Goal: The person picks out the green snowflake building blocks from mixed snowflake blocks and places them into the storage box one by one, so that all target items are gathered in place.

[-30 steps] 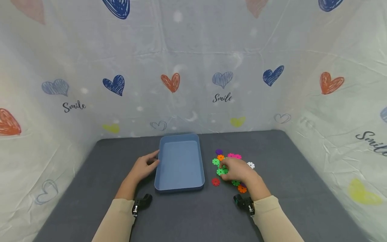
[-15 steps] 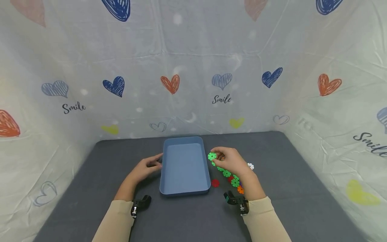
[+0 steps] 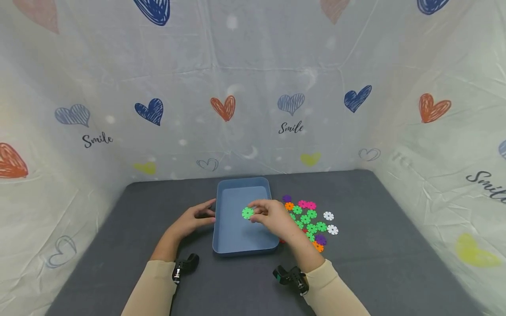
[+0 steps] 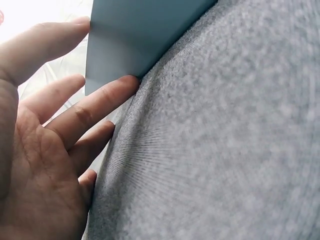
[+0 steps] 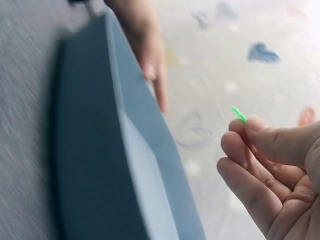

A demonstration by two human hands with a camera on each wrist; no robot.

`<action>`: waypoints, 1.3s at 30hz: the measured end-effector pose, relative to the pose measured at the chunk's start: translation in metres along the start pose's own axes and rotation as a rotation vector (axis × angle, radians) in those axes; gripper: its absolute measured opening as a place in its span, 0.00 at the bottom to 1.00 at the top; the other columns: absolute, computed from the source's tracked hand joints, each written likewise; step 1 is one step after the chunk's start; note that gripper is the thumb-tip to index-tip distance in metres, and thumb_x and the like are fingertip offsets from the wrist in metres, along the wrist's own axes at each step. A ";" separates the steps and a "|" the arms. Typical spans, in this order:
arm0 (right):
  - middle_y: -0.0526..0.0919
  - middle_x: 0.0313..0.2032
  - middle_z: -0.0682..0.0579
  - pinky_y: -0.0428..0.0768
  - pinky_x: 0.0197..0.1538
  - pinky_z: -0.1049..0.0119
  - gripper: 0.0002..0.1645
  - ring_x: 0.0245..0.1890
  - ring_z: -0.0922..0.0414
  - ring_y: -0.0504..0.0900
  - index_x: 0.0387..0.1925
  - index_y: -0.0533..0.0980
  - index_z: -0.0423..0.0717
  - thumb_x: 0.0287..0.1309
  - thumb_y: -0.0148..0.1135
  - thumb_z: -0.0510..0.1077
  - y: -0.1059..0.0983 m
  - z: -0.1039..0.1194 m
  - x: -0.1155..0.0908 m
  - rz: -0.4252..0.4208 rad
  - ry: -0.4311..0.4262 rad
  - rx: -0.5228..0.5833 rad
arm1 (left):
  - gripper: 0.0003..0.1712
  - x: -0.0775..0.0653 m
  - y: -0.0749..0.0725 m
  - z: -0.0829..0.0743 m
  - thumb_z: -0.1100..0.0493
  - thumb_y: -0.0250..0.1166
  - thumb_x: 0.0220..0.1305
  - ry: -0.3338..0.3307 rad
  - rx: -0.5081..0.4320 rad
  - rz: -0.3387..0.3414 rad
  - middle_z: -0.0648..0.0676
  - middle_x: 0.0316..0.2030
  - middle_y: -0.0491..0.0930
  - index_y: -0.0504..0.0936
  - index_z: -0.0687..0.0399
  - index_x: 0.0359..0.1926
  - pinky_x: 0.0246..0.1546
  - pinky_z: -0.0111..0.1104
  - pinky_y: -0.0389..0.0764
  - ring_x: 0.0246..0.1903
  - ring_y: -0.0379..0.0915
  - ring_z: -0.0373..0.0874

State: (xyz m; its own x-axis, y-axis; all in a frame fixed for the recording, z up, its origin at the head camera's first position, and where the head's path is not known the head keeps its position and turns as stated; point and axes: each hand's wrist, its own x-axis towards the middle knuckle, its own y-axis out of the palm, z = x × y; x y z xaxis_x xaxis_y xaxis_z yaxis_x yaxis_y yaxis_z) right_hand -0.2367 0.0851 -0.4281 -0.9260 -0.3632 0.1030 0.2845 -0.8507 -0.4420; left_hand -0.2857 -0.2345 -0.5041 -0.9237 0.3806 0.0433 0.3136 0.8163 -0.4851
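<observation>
Between thumb and fingertips my right hand (image 3: 276, 219) pinches a green flower-shaped plastic disc (image 3: 247, 213), held over the blue rectangular tray (image 3: 241, 243). In the right wrist view the green disc (image 5: 239, 114) shows edge-on at the fingertips, above the tray's side wall (image 5: 85, 135). My left hand (image 3: 193, 223) stands at the tray's left side, fingers spread and fairly straight. The left wrist view shows the left hand's fingertips (image 4: 131, 81) against the tray's outer wall (image 4: 135, 35). The tray's inside shows no discs, though my right hand covers part of it.
Right of the tray lies a loose spread of similar discs: several green ones (image 3: 311, 228), pink (image 3: 311, 205), white (image 3: 328, 216), purple (image 3: 321, 239) and orange (image 3: 318, 246). My right forearm partly hides them. A heart-printed cloth (image 3: 253, 145) stands behind the dark grey tabletop (image 3: 237, 285).
My right hand has picked a green disc from the spread and carried it left over the tray. The tray has slid somewhat right, with my left hand staying against its left side.
</observation>
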 end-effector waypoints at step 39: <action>0.86 0.47 0.51 0.78 0.35 0.63 0.15 0.35 0.60 0.80 0.53 0.85 0.41 0.70 0.59 0.40 0.035 -0.009 0.004 0.237 -0.061 -0.155 | 0.47 0.004 0.001 0.000 0.49 0.73 0.65 -0.065 0.014 -0.026 0.57 0.51 0.85 0.62 0.59 0.78 0.67 0.61 0.62 0.66 0.69 0.61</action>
State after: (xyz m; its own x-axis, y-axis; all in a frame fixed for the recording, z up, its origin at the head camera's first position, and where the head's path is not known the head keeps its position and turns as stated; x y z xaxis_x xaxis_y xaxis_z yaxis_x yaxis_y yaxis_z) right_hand -0.2321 0.0571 -0.4514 -0.8204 -0.5709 0.0317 0.4454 -0.6728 -0.5908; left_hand -0.2888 -0.2320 -0.5049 -0.9439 0.3302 -0.0011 0.2871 0.8192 -0.4964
